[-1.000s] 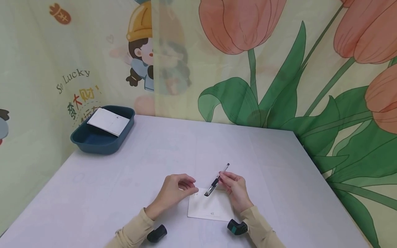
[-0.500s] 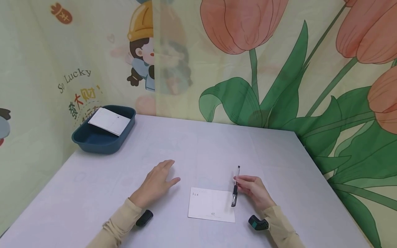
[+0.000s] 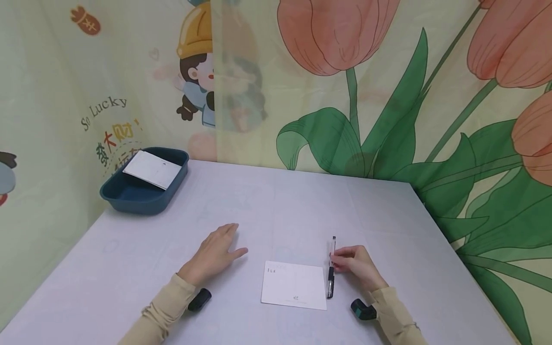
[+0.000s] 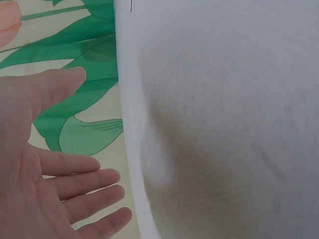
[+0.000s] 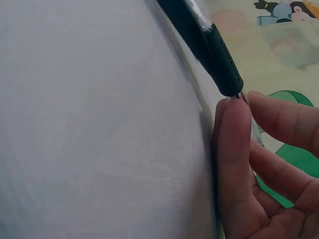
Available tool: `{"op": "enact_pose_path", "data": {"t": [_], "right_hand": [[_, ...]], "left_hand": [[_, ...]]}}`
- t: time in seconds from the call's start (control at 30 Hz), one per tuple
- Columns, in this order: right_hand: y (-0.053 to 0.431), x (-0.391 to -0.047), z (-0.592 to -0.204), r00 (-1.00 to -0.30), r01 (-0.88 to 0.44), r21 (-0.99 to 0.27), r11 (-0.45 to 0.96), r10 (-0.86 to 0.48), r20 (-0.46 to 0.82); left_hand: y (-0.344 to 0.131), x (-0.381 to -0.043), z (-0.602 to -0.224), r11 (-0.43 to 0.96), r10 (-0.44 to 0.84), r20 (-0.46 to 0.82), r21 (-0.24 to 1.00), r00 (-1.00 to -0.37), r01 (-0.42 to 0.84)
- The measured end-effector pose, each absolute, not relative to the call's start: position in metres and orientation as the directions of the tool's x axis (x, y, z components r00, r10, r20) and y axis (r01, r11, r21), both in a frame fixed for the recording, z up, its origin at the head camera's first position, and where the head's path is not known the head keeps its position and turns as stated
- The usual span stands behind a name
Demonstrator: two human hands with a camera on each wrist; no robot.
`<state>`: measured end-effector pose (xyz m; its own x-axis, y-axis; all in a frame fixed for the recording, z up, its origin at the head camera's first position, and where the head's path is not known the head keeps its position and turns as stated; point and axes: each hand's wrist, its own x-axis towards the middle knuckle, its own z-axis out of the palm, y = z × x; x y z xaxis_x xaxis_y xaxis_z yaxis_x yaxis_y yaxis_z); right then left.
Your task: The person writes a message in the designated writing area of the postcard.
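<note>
Between thumb and fingertips my right hand [image 3: 355,264] pinches a capped gel pen [image 3: 331,275] with a clear barrel and black grip. The pen stands lengthwise right beside the right edge of a white card [image 3: 294,286], its cap toward me. Small handwritten marks show at the card's upper left, and a small print near its bottom edge. In the right wrist view the pen's black grip [image 5: 224,64] rises beyond the thumb. To the left of the card my left hand [image 3: 211,254] holds nothing; its fingers are straight and the thumb is spread, as the left wrist view also shows.
At the table's far left corner stands a blue plastic basin [image 3: 142,206] with white cards [image 3: 152,168] leaning inside it. A white cloth covers the table [image 3: 258,206]. Printed curtains hang behind it and along the sides. A black wrist device [image 3: 363,310] sits below the right sleeve.
My left hand has drawn back left from the card and its fingers have straightened. The right hand has carried the pen right, off the card, turning it to lie along the card's right edge.
</note>
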<state>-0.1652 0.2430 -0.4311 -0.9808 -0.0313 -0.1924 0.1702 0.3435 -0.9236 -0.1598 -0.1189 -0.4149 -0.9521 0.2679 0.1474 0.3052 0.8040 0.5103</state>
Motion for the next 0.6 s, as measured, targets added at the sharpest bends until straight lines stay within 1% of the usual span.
{"op": "enact_pose_path", "data": {"t": [0.23,0.6], "right_hand": [[0.236,-0.164,-0.429,-0.989,0.141,-0.864,0.484,0.041,-0.139],[0.226,-0.158,-0.425,-0.992,0.119,-0.808,0.577,0.110,-0.067]], "left_hand": [[-0.119,-0.159,-0.416,0.797,0.273,0.142,0.521,-0.952,0.306],[-0.117,-0.155,-0.415,0.799,0.270,0.126,0.523,-0.955,0.295]]}}
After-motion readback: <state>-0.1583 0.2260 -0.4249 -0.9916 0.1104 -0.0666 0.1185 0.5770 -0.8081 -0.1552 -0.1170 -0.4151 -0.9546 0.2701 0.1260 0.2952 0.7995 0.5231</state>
